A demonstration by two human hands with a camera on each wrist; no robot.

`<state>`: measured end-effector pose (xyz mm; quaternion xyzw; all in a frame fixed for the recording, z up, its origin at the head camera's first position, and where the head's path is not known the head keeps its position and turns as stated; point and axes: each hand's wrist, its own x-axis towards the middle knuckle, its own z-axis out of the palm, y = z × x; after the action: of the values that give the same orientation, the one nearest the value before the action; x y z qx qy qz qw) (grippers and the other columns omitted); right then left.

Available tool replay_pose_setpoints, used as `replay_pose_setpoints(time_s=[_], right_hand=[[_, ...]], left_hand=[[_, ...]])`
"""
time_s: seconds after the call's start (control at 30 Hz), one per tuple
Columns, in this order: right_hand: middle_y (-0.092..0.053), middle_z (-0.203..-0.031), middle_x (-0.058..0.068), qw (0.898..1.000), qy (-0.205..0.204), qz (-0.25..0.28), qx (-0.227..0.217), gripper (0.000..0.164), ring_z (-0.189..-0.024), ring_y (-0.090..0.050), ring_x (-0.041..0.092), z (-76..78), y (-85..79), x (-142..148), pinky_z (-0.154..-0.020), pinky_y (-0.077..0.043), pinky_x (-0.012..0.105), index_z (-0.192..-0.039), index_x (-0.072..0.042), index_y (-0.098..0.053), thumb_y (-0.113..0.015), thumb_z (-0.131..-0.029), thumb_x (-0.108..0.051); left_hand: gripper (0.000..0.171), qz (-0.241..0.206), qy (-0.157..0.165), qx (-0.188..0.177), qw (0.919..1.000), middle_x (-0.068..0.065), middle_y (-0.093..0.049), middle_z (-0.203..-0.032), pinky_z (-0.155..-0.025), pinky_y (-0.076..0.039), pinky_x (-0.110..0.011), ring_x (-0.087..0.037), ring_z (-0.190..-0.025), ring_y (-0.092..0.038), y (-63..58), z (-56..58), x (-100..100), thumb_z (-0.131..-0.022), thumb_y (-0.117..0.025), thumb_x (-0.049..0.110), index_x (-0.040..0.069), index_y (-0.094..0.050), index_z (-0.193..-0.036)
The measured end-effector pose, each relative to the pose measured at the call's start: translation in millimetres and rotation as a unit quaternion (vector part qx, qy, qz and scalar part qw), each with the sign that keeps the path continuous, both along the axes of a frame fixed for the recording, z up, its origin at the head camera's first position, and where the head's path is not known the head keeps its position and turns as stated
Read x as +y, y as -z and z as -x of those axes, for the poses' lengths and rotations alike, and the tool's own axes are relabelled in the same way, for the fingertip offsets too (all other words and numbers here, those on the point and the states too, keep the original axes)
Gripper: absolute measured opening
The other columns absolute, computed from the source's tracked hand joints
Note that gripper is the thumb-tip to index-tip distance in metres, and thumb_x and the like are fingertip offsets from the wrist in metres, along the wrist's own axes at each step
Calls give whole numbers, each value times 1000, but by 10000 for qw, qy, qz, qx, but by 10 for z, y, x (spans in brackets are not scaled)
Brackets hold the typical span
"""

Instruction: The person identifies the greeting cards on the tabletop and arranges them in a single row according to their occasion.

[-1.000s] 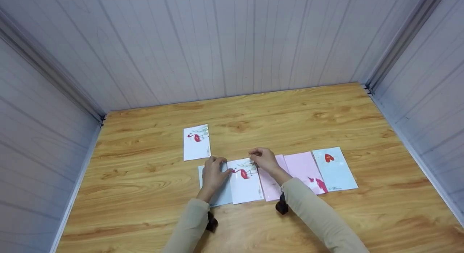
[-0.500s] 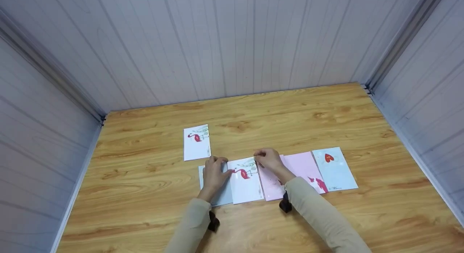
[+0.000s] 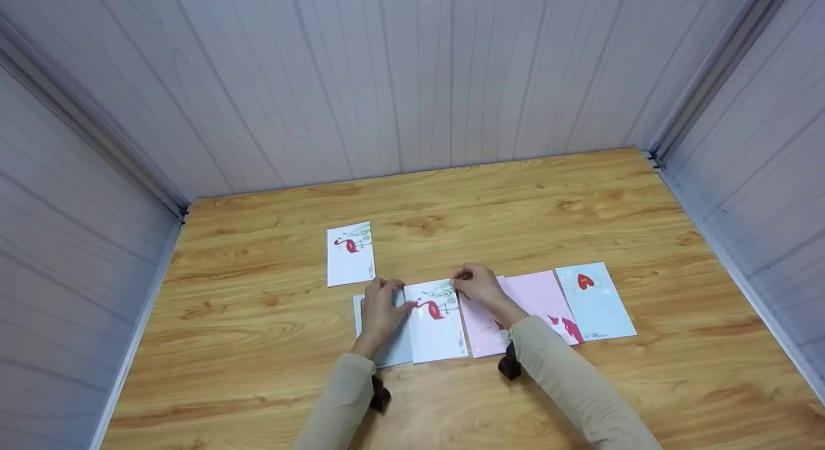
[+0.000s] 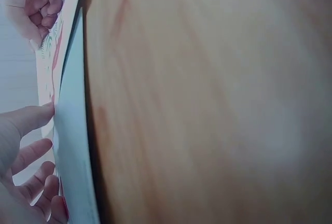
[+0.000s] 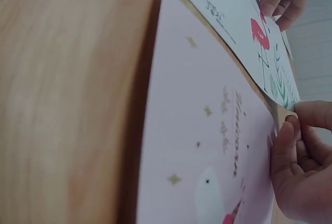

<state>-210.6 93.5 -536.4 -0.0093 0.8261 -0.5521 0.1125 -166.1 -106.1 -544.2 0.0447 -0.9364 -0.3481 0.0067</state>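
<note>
A thin white notebook with a red flamingo print [image 3: 438,337] lies between my two hands. My right hand [image 3: 478,287] pinches its upper right corner, thumb on top, as the right wrist view shows. My left hand [image 3: 381,311] rests over a pale blue notebook [image 3: 394,350], its thumb [image 4: 39,117] touching the flamingo notebook's left edge and its fingers relaxed. Part of the blue cover is hidden beneath that hand. Just right of the flamingo one lies a pink notebook [image 5: 202,94] with gold stars and lettering, partly covered by my right forearm in the head view.
Farther right lie another pink notebook [image 3: 535,294] and a light blue one with a red heart [image 3: 596,308]. A second flamingo notebook [image 3: 350,263] sits behind the row, to the left. Pale panelled walls [image 3: 412,82] bound the wooden table [image 3: 245,347] at back and sides.
My right hand has shifted slightly to the right along the flamingo notebook's top corner, then stayed there. The left hand and the other notebooks look nearly unchanged.
</note>
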Motion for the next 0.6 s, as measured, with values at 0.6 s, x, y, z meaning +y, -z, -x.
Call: replay_pose_setpoints(time_s=[0.6], right_hand=[[-52, -74, 3, 9909, 322, 1242, -420, 10, -59, -47, 13, 51, -72, 24, -50, -37, 23, -91, 4, -58, -59, -85, -4]], left_hand=[[12, -1202, -153, -494, 9914, -4, -49, -93, -80, -34, -39, -22, -90, -46, -63, 2, -76, -81, -69, 18, 7, -65, -82]])
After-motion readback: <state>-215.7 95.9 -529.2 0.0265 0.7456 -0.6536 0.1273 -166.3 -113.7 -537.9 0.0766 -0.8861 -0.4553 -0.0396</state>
